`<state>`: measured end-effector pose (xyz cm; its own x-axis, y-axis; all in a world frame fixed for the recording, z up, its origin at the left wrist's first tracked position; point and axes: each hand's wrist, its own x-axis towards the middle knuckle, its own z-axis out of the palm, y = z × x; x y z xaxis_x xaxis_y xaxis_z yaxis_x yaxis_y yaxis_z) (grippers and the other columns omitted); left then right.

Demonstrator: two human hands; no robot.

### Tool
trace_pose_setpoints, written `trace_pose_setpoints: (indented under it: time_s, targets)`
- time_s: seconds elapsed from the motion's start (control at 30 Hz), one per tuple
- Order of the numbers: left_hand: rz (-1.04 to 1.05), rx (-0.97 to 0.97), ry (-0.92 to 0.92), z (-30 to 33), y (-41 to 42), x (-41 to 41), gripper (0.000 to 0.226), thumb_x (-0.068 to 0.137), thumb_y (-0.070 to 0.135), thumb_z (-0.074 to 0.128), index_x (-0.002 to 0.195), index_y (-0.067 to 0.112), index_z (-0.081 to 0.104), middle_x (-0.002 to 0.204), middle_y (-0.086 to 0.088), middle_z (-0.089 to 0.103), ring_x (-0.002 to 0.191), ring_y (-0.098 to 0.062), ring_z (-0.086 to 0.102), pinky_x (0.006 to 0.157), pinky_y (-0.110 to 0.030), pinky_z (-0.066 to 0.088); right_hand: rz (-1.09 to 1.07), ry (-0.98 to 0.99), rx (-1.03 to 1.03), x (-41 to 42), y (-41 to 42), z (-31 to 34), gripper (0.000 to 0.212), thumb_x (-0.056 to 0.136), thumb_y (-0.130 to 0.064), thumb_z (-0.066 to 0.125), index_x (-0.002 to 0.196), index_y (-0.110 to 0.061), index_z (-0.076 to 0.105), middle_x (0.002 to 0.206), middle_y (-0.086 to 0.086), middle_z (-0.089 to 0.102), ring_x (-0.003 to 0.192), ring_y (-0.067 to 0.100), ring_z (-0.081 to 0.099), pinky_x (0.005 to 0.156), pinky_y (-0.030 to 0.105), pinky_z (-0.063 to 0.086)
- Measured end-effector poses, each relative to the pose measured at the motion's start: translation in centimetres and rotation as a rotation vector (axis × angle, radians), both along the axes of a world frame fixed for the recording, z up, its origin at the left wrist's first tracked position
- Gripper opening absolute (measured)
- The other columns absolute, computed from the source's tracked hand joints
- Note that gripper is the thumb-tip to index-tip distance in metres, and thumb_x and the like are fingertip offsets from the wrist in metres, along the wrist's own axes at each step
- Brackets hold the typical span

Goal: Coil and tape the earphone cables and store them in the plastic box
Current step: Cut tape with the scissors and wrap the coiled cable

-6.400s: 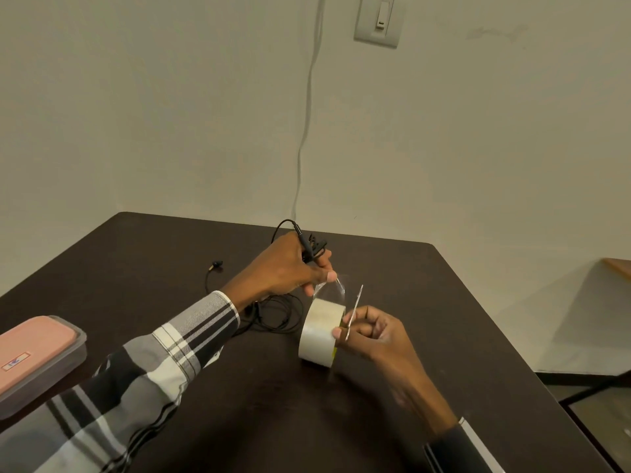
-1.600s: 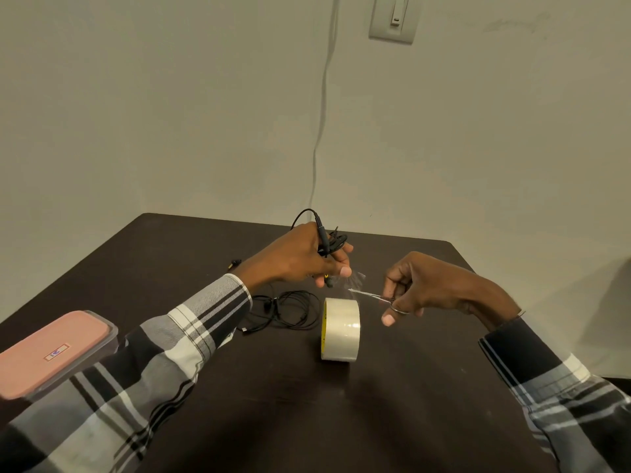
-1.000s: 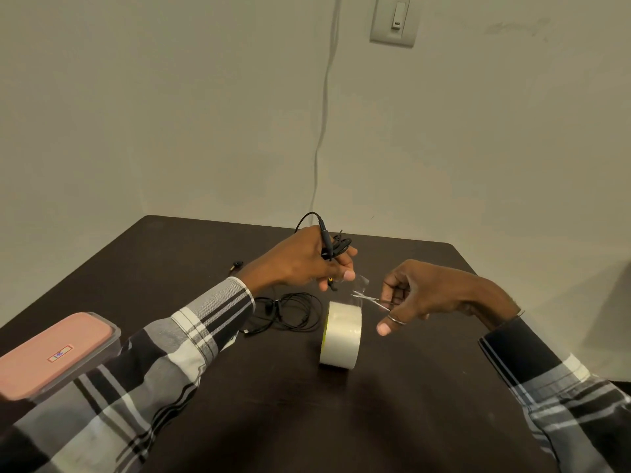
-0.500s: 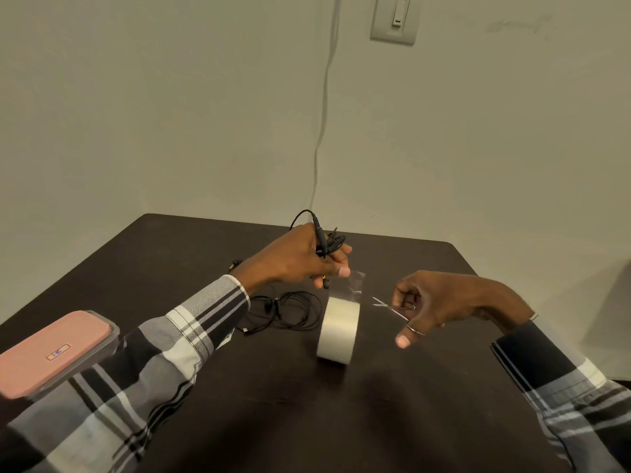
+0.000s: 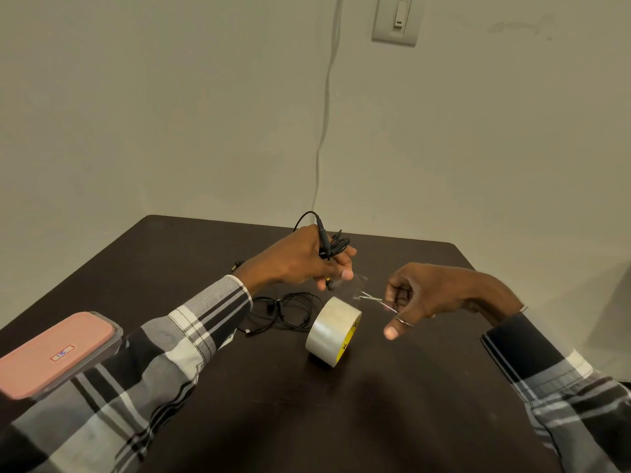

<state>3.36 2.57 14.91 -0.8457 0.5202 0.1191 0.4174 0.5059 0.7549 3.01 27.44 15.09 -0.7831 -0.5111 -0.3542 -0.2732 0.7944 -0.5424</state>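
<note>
The light is soft and a bit dim, with a warm yellow look. The wall [image 5: 205, 97] is evenly lit and has a grey shadow at the far right edge. The dark table [image 5: 392, 404] soaks up light, and a soft shadow lies under the tape roll [image 5: 333, 331], which shines a little on top. The middle looks sharp. The checked sleeves [image 5: 136, 387] at the bottom corners look smeared and stretched. The table edges bend outward, as a wide lens makes them. The clear strip of tape [image 5: 362, 288] is hard to see.
</note>
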Motion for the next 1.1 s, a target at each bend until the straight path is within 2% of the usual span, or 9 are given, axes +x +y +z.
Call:
trace_pose_setpoints:
  time_s: [0.17,0.33,0.6,0.7,0.8,0.9,1.1]
  targets:
    - [0.003,0.001,-0.003,0.1,0.2,0.0,0.006,0.085,0.025,0.076,0.083,0.020,0.073,0.133,0.011,0.062,0.049,-0.006,0.061,0.095,-0.033,0.052,0.016,0.002,0.022,-0.1,-0.5,0.3,0.035,0.065,-0.038,0.091,0.079,-0.018,0.066,0.067,-0.005,0.062,0.060,0.008,0.053,0.055,0.026,0.043]
    - [0.011,-0.011,-0.002,0.1,0.4,-0.1,0.013,0.086,0.025,0.076,0.087,0.012,0.074,0.130,0.010,0.064,0.049,-0.006,0.062,0.098,-0.037,0.051,0.020,0.021,0.035,-0.2,-0.8,0.3,0.034,0.065,-0.038,0.092,0.078,-0.017,0.068,0.065,-0.007,0.063,0.060,0.009,0.054,0.056,0.025,0.044]
    - [0.002,-0.003,-0.008,0.1,0.3,-0.1,0.005,0.085,0.026,0.076,0.083,0.023,0.072,0.132,0.012,0.062,0.051,-0.007,0.064,0.095,-0.039,0.053,0.015,0.028,-0.012,-0.1,-0.7,0.4,0.028,0.067,-0.031,0.091,0.073,-0.016,0.068,0.061,-0.007,0.063,0.058,0.008,0.054,0.054,0.022,0.043]
    - [0.000,-0.006,-0.013,0.1,0.3,0.0,0.008,0.085,0.026,0.076,0.079,0.027,0.071,0.129,0.013,0.063,0.054,-0.011,0.066,0.099,-0.038,0.051,0.022,0.013,0.023,0.1,-0.7,0.5,0.031,0.067,-0.035,0.090,0.079,-0.014,0.071,0.063,-0.008,0.064,0.060,0.007,0.054,0.057,0.024,0.044]
    - [-0.017,0.010,-0.022,0.0,0.4,0.1,0.010,0.085,0.024,0.076,0.077,0.025,0.071,0.130,0.010,0.063,0.049,-0.006,0.062,0.098,-0.040,0.052,0.029,0.016,0.061,0.3,-0.8,0.5,0.040,0.067,-0.040,0.090,0.089,-0.012,0.071,0.070,-0.007,0.064,0.063,0.005,0.056,0.064,0.023,0.048]
    - [-0.028,0.020,-0.028,-0.1,0.5,0.1,0.008,0.085,0.023,0.076,0.079,0.024,0.071,0.132,0.009,0.062,0.049,-0.007,0.062,0.096,-0.041,0.054,0.026,0.034,0.059,0.4,-1.1,0.7,0.039,0.067,-0.040,0.090,0.088,-0.014,0.069,0.070,-0.008,0.064,0.061,0.001,0.056,0.062,0.018,0.047]
    - [-0.024,0.004,-0.027,0.0,0.4,0.2,0.007,0.086,0.025,0.075,0.081,0.025,0.071,0.134,0.009,0.061,0.049,-0.005,0.061,0.102,-0.034,0.049,0.032,0.035,0.038,0.2,-1.5,0.6,0.036,0.065,-0.041,0.091,0.081,-0.017,0.068,0.067,-0.009,0.063,0.061,0.003,0.055,0.062,0.021,0.046]
